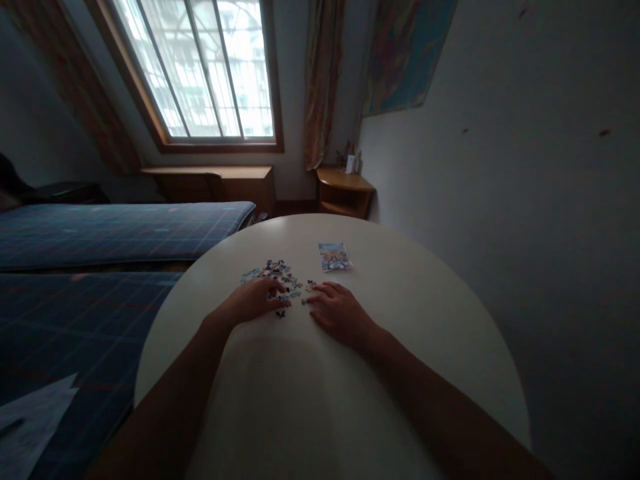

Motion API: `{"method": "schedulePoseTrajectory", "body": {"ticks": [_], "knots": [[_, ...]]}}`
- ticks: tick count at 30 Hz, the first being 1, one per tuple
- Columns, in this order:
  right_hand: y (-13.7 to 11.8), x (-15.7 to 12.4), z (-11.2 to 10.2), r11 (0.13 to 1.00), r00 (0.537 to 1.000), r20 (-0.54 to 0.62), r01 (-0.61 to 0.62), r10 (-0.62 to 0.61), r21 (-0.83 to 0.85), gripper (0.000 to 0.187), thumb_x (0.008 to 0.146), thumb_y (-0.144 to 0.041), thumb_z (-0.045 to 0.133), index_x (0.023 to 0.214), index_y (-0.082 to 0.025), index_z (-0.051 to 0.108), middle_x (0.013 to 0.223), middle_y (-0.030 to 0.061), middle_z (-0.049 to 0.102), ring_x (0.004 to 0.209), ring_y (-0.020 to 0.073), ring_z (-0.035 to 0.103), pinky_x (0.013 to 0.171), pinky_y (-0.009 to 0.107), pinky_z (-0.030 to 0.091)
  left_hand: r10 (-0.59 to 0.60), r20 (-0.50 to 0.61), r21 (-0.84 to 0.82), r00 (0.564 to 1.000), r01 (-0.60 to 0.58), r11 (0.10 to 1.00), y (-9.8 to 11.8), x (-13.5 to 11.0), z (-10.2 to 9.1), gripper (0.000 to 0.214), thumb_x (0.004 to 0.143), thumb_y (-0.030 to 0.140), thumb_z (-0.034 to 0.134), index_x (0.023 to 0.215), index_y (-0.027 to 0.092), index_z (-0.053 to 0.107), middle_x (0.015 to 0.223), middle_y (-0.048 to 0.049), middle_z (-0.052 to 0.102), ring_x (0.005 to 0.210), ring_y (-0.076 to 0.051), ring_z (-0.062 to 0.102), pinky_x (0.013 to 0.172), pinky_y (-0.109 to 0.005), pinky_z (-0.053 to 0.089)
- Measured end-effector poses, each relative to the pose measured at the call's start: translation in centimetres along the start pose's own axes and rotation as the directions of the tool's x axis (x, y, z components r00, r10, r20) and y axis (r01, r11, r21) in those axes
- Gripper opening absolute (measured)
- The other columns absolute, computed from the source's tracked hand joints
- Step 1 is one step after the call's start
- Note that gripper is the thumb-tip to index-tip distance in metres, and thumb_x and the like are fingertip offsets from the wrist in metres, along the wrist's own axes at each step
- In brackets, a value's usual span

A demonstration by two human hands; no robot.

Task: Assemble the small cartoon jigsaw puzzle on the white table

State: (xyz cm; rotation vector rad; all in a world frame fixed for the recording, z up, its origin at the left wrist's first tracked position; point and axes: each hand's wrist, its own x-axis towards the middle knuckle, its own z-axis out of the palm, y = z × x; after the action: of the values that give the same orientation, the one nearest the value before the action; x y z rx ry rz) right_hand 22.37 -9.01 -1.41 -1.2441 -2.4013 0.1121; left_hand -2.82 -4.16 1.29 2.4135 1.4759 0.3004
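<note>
Loose jigsaw puzzle pieces (274, 268) lie in a pile near the middle of the round white table (425, 300). Over the near side of this pile is my left hand (253, 300), thumb and fingers apart, partly covering some pieces. One dark piece (281, 314) lies just below its thumb. My right hand (340, 312) rests palm down on the tabletop, fingers spread towards the pile. By its fingertips are a small piece (305, 302) and a few more pieces (311, 285). Beyond it lies a colourful picture sheet (335, 257), flat on the table.
To the left stand beds with blue plaid covers (125, 230); papers (37, 427) lie on the nearer one. A wooden desk (215, 172) is under the window (200, 73). A corner shelf (345, 180) and a white wall (500, 200) are at the right.
</note>
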Motion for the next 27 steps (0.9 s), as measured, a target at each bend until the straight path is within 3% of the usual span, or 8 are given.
{"method": "schedulePoseTrajectory", "body": {"ticks": [8,13,20,27], "knots": [[0.25,-0.12,0.49,0.999,0.999,0.044,0.001,0.001,-0.049,0.042,0.097,-0.038,0.051,0.136,-0.024,0.058,0.145,0.0095,0.052,0.136,0.0249,0.044,0.116,0.045,0.03,0.001,0.04,-0.059,0.999,0.001,0.998,0.13,0.39,0.64,0.024,0.084,0.039,0.063,0.099,0.022,0.071,0.092,-0.0032,0.073,0.083,-0.02,0.067,0.074,-0.027,0.048],[0.39,-0.15,0.5,0.998,0.997,0.082,0.012,-0.007,-0.065,0.046,0.098,-0.041,0.047,0.14,-0.023,0.053,0.15,0.011,0.047,0.139,0.0252,0.041,0.117,0.045,0.027,-0.007,0.022,-0.08,1.0,0.008,0.997,-0.03,0.35,0.77,0.026,0.082,0.039,0.066,0.1,0.02,0.068,0.1,-0.0051,0.072,0.093,-0.022,0.066,0.081,-0.028,0.048],[0.55,-0.25,0.68,0.998,0.996,0.087,-0.023,0.028,-0.05,0.05,0.098,-0.045,0.047,0.144,-0.025,0.048,0.154,0.0096,0.042,0.142,0.0264,0.036,0.118,0.047,0.027,-0.02,0.016,-0.096,1.0,0.022,0.995,0.15,0.29,0.74,0.027,0.081,0.037,0.069,0.101,0.019,0.067,0.092,-0.0046,0.071,0.086,-0.021,0.065,0.078,-0.029,0.049],[0.25,-0.26,0.37,0.999,0.997,0.073,-0.038,0.04,-0.023,0.049,0.097,-0.041,0.05,0.141,-0.021,0.051,0.151,0.0108,0.045,0.141,0.026,0.038,0.118,0.046,0.028,-0.002,-0.002,-0.101,1.0,0.002,0.995,0.31,0.38,0.57,0.023,0.081,0.034,0.069,0.099,0.02,0.066,0.09,-0.0034,0.071,0.084,-0.02,0.065,0.077,-0.028,0.048]]}}
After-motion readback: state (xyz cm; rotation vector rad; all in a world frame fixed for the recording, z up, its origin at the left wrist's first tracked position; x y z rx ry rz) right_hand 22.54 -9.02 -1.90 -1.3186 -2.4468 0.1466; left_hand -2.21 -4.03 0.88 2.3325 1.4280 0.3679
